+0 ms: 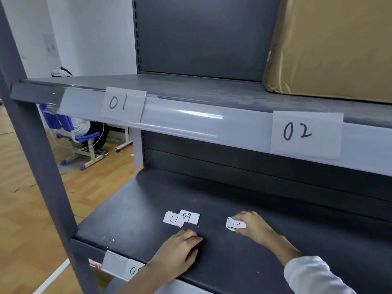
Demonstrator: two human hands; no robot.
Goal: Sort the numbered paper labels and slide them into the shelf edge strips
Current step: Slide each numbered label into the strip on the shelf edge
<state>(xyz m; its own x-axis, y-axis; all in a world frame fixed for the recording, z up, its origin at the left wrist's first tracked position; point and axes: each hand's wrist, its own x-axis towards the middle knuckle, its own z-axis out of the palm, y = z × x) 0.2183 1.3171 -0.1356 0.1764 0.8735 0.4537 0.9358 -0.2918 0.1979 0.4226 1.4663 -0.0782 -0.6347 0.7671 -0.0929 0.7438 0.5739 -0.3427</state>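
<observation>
Pinching the small stack (235, 224) in our right hand (253, 227); loose labels (181, 218) lie just far of our empty, half-curled left hand (180, 248).

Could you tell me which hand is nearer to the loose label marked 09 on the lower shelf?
The left hand: it rests just below the 09 label, apart from it. The right hand is farther off to the right, on the small stack of labels.

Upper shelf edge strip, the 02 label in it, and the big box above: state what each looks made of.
Clear glossy edge strip: likely plastic; a bright highlight streaks along it. White 02 label: thin matte paper, handwritten in dark ink. Large tan box: probably cardboard under brown wrap; the surface is creased and slightly shiny.
</observation>
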